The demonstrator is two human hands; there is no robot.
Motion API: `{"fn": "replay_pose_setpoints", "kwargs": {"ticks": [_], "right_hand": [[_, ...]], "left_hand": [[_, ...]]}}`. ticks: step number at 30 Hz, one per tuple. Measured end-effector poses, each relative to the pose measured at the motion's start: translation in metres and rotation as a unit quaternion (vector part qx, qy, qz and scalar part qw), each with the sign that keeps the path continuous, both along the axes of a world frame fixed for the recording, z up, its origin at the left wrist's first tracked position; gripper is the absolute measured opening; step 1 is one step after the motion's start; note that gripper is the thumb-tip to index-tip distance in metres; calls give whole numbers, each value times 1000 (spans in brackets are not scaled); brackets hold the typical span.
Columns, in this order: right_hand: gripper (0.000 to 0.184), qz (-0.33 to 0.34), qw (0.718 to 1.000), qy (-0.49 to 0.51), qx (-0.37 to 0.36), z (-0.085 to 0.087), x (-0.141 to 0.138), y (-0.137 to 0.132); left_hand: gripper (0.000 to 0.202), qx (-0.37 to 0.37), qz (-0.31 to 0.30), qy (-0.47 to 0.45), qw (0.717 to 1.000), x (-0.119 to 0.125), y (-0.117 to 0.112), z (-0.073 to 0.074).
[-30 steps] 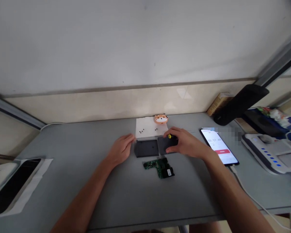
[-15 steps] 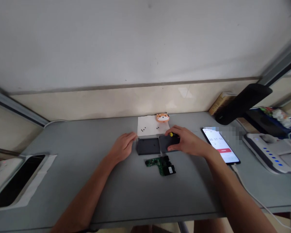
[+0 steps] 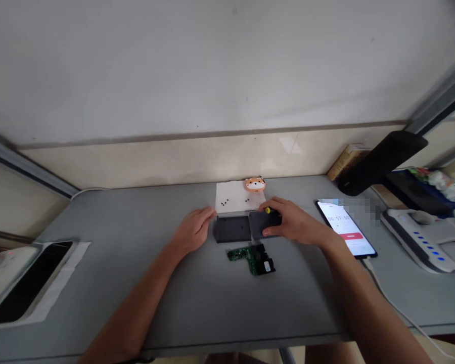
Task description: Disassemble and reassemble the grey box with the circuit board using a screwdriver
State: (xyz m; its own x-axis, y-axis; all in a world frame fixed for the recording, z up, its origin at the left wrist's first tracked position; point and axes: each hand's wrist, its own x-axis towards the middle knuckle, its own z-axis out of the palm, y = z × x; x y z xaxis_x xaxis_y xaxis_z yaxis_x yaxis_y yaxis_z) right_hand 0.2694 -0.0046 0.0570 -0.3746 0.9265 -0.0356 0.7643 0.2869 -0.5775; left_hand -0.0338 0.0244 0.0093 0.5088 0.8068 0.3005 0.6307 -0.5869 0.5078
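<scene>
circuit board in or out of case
Out: the green L-shaped circuit board lies on the grey tabletop, apart from both dark rectangular case pieces.

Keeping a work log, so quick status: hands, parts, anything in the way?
Left hand beside left dark shell. Right hand holding yellow-ended tool, partly blocking right dark shell from view. Circuit board apart, nearer wearer.

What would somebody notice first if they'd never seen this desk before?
Probably the bright phone screen with its red bar, on the right side of the desk. Next might come the orange animal-face thing, at the back right corner of the white sheet. The green circuit board stands out too, lying just in front of the dark case parts.
</scene>
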Motion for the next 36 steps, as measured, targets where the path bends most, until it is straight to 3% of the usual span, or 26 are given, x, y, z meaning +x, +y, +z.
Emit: {"fn": "replay_pose_setpoints", "kwargs": {"ticks": [7, 12, 18, 26, 36], "right_hand": [[41, 6, 1000, 2, -5, 1, 1, -1], [54, 20, 1000, -2, -14, 2, 3, -2], [51, 20, 1000, -15, -19, 5, 1, -3], [49, 25, 999, -19, -13, 6, 0, -4], [52, 19, 999, -25, -44, 12, -2, -4]], "left_hand": [[21, 11, -2, 6, 1000, 1, -1, 2], [20, 19, 10, 8, 1000, 1, -3, 5], [21, 68, -28, 5, 997, 1, -6, 9], [21, 66, -20, 15, 998, -3, -3, 4], [22, 68, -69, 25, 995, -3, 0, 2]]}}
